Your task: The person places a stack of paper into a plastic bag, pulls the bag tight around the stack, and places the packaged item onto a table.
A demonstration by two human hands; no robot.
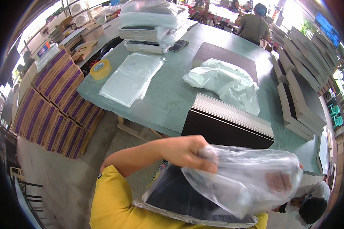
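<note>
Close to my body, a clear plastic bag [237, 187] lies around a flat black stack of boards or sheets [179, 196]. My left hand [191, 154] is closed on the bag's upper edge, fingers pinching the film. Through the wrinkled plastic my right hand [281, 181] shows blurrily at the bag's right end, its fingers curled on the film. Just beyond the bag, on the table, sits a stack of black-topped boards [225, 128] with pale edges. Behind that stack lies a crumpled whitish plastic bag [225, 82], partly over a dark flat board [227, 57].
The green table [160, 107] carries flat clear bags [132, 78], a yellow tape roll [100, 69], wrapped stacks [149, 32] and a dark phone [179, 45]. Tall board piles [298, 91] line the right side. Cartons [51, 122] stand left. One person [311, 204] is low right, another [254, 24] beyond.
</note>
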